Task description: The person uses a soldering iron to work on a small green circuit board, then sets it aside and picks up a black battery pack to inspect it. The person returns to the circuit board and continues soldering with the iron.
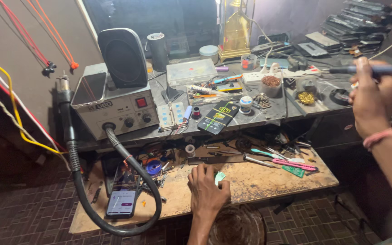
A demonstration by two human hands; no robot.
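while the left hand lies flat on the scarred wooden board at six o'clock, its fingers together and pinning a small pale green piece just past the fingertips, the right hand is lifted at three o'clock, closed around the handle of a dark soldering iron that lies level and points toward nine o'clock. a pink band circles that wrist. judging by this, the step in hand looks like bringing the iron over to the held piece; the next move would call for lowering the tip down toward six o'clock while the left fingers stay clear of the heat and keep the piece from sliding. at nine o'clock sits a grey rework station with a red switch, its black hose looping down past a lit phone on the board. on the upper bench near twelve o'clock lie a dark phone with yellow markings, a clear parts box and a white power strip; pink-handled tweezers rest on the board at four o'clock.
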